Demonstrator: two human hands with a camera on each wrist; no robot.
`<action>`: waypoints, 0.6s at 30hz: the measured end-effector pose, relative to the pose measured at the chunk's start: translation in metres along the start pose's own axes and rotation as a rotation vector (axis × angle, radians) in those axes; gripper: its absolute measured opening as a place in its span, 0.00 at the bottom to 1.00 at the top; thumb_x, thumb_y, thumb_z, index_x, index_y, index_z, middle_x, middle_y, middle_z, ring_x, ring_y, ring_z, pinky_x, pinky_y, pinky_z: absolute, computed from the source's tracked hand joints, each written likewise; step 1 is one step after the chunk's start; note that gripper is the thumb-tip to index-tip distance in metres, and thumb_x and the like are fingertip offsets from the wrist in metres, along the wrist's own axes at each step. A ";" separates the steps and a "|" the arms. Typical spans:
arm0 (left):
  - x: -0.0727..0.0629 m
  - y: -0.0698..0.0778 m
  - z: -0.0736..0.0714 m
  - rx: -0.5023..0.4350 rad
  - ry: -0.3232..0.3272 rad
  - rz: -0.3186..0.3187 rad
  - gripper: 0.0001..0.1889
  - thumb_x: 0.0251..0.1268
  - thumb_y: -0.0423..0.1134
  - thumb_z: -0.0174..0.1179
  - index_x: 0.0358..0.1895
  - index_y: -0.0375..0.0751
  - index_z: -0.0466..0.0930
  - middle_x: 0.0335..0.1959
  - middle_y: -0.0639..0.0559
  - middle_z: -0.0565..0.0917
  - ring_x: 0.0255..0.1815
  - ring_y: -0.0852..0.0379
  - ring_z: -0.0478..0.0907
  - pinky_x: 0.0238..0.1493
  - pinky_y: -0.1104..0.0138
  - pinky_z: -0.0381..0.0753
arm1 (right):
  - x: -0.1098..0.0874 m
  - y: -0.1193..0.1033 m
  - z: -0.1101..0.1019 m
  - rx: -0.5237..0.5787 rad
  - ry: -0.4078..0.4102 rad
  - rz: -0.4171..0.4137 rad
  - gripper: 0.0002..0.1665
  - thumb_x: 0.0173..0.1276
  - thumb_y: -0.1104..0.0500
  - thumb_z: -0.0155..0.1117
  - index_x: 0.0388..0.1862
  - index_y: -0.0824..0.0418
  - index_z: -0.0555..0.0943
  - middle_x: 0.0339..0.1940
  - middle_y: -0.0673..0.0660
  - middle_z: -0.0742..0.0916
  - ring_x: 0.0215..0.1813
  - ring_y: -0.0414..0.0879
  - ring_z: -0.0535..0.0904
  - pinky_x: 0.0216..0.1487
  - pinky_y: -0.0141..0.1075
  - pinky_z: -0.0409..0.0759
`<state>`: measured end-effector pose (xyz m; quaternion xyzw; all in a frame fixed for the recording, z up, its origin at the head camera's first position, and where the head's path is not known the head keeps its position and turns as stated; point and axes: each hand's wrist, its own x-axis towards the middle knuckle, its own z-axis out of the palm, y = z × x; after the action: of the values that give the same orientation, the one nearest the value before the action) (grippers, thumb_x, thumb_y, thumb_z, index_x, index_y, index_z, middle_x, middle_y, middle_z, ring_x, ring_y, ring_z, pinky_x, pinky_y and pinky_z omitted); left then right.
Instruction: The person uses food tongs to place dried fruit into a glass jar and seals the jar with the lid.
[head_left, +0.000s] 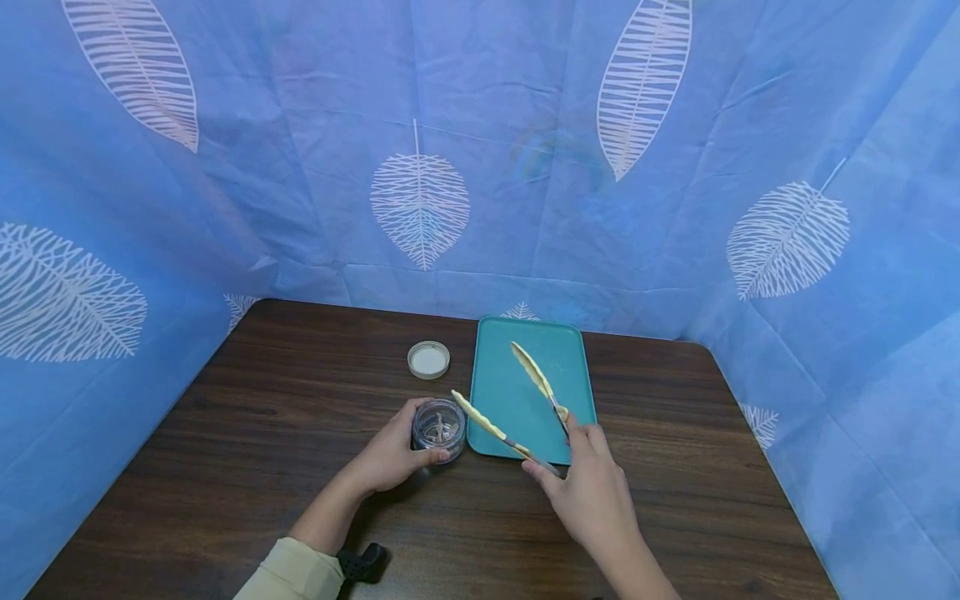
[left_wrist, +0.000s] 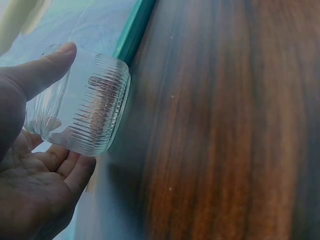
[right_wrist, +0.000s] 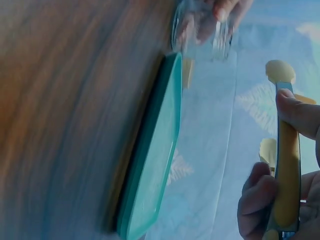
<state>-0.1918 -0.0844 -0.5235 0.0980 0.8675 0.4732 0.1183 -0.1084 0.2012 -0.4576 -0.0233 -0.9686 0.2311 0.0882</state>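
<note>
My left hand (head_left: 388, 450) grips a clear glass jar (head_left: 438, 429), thumb on the near side and fingers round the far side. The jar is upright and uncovered at table level, beside the tray's left edge. Ribs line the lower wall of the jar (left_wrist: 102, 107), and something small and brownish shows at its bottom. My right hand (head_left: 594, 487) holds metal tongs (head_left: 491, 427) with cream-yellow tips and yellow grips (right_wrist: 287, 170). The tong arms are spread, with nothing between them. One tip is near the jar's rim; the other is over the teal tray (head_left: 498, 358).
A round lid (head_left: 428, 360) with a white inside lies behind the jar, left of the tray. Dark wood table (head_left: 247, 433) extends on both sides. Blue cloth with white leaf prints (head_left: 487, 208) hangs behind the table and along its sides.
</note>
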 end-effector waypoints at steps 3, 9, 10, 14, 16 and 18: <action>0.000 0.000 0.000 0.005 0.002 -0.002 0.46 0.64 0.49 0.80 0.81 0.48 0.63 0.75 0.40 0.77 0.78 0.38 0.74 0.76 0.38 0.73 | 0.004 0.008 -0.007 0.021 -0.011 0.046 0.59 0.67 0.40 0.82 0.82 0.72 0.67 0.61 0.66 0.80 0.36 0.46 0.79 0.30 0.36 0.74; 0.000 -0.001 0.000 0.004 -0.003 0.012 0.47 0.65 0.51 0.80 0.81 0.46 0.63 0.75 0.39 0.77 0.77 0.38 0.75 0.75 0.38 0.74 | 0.016 0.039 -0.021 0.020 -0.041 0.143 0.59 0.74 0.40 0.74 0.84 0.76 0.59 0.69 0.72 0.69 0.43 0.54 0.81 0.34 0.41 0.77; 0.000 -0.001 0.000 0.004 -0.002 0.013 0.47 0.65 0.51 0.79 0.81 0.46 0.63 0.75 0.39 0.77 0.77 0.38 0.75 0.74 0.38 0.74 | 0.018 0.046 -0.022 0.014 -0.044 0.158 0.59 0.75 0.40 0.73 0.84 0.78 0.59 0.70 0.73 0.68 0.46 0.57 0.81 0.36 0.44 0.79; 0.000 -0.001 -0.001 0.005 -0.002 0.012 0.47 0.65 0.51 0.79 0.82 0.47 0.63 0.74 0.39 0.77 0.76 0.38 0.76 0.73 0.38 0.75 | 0.026 0.078 -0.027 0.012 -0.058 0.240 0.60 0.77 0.39 0.70 0.83 0.83 0.56 0.69 0.80 0.65 0.60 0.69 0.72 0.52 0.58 0.79; 0.000 0.000 -0.001 0.005 -0.001 0.009 0.47 0.65 0.51 0.79 0.82 0.47 0.63 0.74 0.40 0.77 0.76 0.38 0.76 0.74 0.38 0.75 | 0.029 0.095 -0.030 0.012 -0.067 0.292 0.62 0.79 0.37 0.67 0.82 0.84 0.54 0.68 0.82 0.65 0.65 0.73 0.66 0.56 0.62 0.76; 0.000 0.000 -0.001 0.001 -0.001 0.004 0.46 0.65 0.50 0.79 0.81 0.47 0.63 0.74 0.40 0.77 0.76 0.39 0.76 0.74 0.39 0.75 | 0.031 0.113 -0.034 0.012 -0.086 0.345 0.62 0.80 0.35 0.63 0.82 0.86 0.52 0.68 0.84 0.63 0.65 0.75 0.63 0.57 0.65 0.74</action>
<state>-0.1919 -0.0852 -0.5231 0.1001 0.8675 0.4729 0.1175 -0.1325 0.3193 -0.4738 -0.1789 -0.9517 0.2495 0.0059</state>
